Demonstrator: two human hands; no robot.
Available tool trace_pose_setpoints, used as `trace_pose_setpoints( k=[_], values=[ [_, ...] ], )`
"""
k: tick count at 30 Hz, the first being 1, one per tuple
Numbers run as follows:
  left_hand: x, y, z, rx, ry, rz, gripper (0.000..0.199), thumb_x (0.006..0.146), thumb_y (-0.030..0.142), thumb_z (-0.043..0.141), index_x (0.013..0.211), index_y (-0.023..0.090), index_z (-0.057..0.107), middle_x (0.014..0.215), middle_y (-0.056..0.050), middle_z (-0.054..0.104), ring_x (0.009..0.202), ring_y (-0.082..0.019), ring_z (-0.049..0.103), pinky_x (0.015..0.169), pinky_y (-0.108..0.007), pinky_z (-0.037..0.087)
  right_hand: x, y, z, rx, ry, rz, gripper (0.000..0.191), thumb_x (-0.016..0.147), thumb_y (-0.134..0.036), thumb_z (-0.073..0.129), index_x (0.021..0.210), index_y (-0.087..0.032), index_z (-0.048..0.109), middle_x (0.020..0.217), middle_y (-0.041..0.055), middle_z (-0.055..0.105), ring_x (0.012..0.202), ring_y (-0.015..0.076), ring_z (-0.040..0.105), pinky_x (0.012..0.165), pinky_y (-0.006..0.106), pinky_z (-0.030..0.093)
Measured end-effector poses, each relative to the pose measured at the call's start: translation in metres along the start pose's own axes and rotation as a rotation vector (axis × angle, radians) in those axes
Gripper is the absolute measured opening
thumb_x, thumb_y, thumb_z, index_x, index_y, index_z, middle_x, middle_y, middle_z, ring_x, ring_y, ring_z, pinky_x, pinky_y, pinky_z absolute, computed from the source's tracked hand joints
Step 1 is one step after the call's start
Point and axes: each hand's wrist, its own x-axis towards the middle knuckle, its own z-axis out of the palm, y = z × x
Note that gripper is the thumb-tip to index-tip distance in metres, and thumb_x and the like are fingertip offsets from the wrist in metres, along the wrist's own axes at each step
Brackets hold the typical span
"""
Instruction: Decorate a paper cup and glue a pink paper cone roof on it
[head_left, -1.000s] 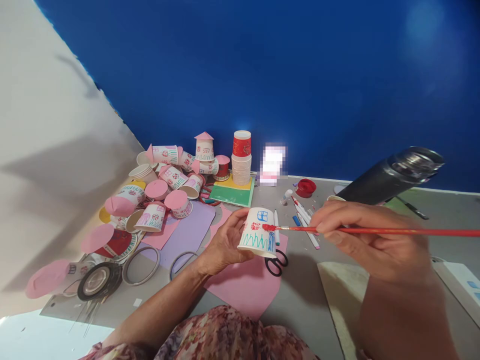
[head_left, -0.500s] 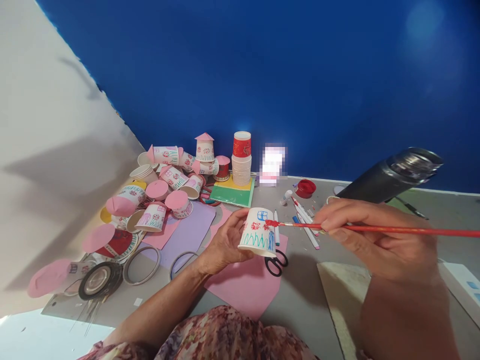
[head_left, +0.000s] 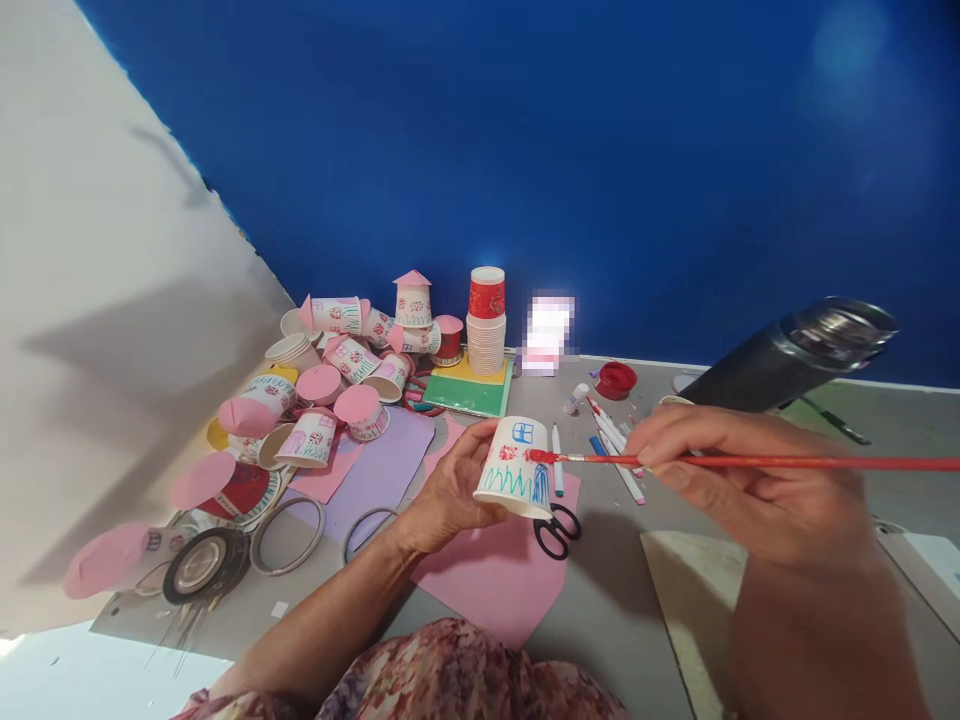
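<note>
Cup [head_left: 511, 470] sits upside down in the left hand's grip [head_left: 454, 492].

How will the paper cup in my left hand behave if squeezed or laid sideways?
The cup looks like paper: probably light, easily dented. Its taper would likely make it roll in a curve. Red dabs near the red-tipped brush may smear.

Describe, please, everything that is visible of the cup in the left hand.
The white cup, apparently paper, is held upside down, slightly tilted, by the left hand above the pink sheet. It carries a drawn blue window, red dabs, a green zigzag near the rim and blue strokes beside it. The red paintbrush seems to touch its side.
</note>
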Motion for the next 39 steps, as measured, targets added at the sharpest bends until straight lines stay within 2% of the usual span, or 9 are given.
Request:
trace_pose_setpoints(
  k=[9,14,18,21,23,25,28,34,39],
  values=[
    [0.000,-0.004,-0.005,-0.021,-0.024,-0.001,0.089,0.056,0.018,0.098,0.136,0.028,0.061,0.141,-0.014,0.066,0.133,-0.038,0.060,0.100,-0.043,0.053,0.001,0.005,0.001,0.029,-0.007,-0.020,0.022,0.087,-0.012,0.069,0.095,-0.031,0.076,0.087,0.0003,0.077,0.078,0.0230,0.073,0.067,0.038,0.058],
    [0.000,-0.004,-0.004,0.004,-0.015,0.001,0.086,0.056,0.015,0.097,0.134,0.028,0.063,0.143,-0.012,0.063,0.138,-0.037,0.055,0.105,-0.044,0.050,-0.002,0.006,0.000,0.055,0.246,0.008,0.020,0.088,-0.015,0.071,0.093,-0.033,0.079,0.087,0.0002,0.077,0.082,0.0229,0.072,0.068,0.037,0.058],
    [0.004,-0.013,-0.007,0.045,0.003,0.038,0.085,0.054,0.016,0.098,0.131,0.027,0.064,0.137,-0.011,0.065,0.136,-0.035,0.055,0.111,-0.046,0.045,0.000,0.015,-0.005,-0.227,0.416,0.092,0.004,0.087,-0.027,0.075,0.086,-0.029,0.078,0.072,-0.0008,0.073,0.058,0.0179,0.062,0.054,0.034,0.047],
    [0.007,-0.022,-0.013,0.106,0.043,0.068,0.082,0.057,0.023,0.098,0.131,0.026,0.063,0.134,-0.012,0.065,0.132,-0.034,0.058,0.111,-0.048,0.045,0.008,0.042,-0.015,-0.527,0.495,0.232,0.019,0.088,-0.040,0.070,0.080,-0.023,0.075,0.061,0.0013,0.069,0.058,0.0216,0.064,0.061,0.035,0.048],
    [0.009,-0.027,-0.016,0.154,0.078,0.091,0.080,0.060,0.028,0.097,0.132,0.026,0.062,0.136,-0.012,0.064,0.132,-0.034,0.058,0.110,-0.047,0.046,0.016,0.065,-0.025,-0.736,0.360,0.406,0.030,0.091,-0.047,0.060,0.082,-0.022,0.074,0.067,0.0055,0.073,0.068,0.0270,0.068,0.069,0.038,0.050],
    [0.011,-0.029,-0.018,0.207,0.119,0.117,0.078,0.063,0.030,0.096,0.132,0.026,0.061,0.138,-0.012,0.064,0.132,-0.034,0.059,0.109,-0.045,0.047,0.026,0.085,-0.034,-0.809,0.337,0.502,0.033,0.094,-0.045,0.055,0.086,-0.019,0.076,0.076,0.0130,0.077,0.077,0.0326,0.071,0.072,0.041,0.050],
    [0.014,-0.030,-0.019,0.235,0.182,0.148,0.074,0.066,0.033,0.094,0.131,0.025,0.060,0.137,-0.012,0.065,0.130,-0.032,0.061,0.109,-0.044,0.049,0.045,0.106,-0.039,-0.964,0.112,0.724,0.042,0.102,-0.042,0.044,0.101,-0.016,0.077,0.099,0.0212,0.079,0.094,0.0357,0.073,0.078,0.041,0.050],
    [0.016,-0.027,-0.021,0.225,0.247,0.141,0.070,0.071,0.038,0.091,0.131,0.022,0.059,0.136,-0.013,0.066,0.131,-0.034,0.061,0.110,-0.045,0.049,0.079,0.144,-0.023,-0.925,-0.089,0.819,0.029,0.102,-0.037,0.058,0.106,-0.015,0.076,0.111,0.0181,0.077,0.107,0.0311,0.072,0.089,0.038,0.053],
    [0.016,-0.023,-0.021,0.221,0.250,0.077,0.073,0.071,0.034,0.091,0.134,0.024,0.055,0.139,-0.013,0.064,0.133,-0.035,0.060,0.110,-0.046,0.049,0.088,0.177,-0.016,-0.920,-0.212,0.901,0.036,0.100,-0.038,0.067,0.131,-0.019,0.064,0.133,0.0102,0.066,0.112,0.0246,0.068,0.094,0.046,0.060]
  ],
)
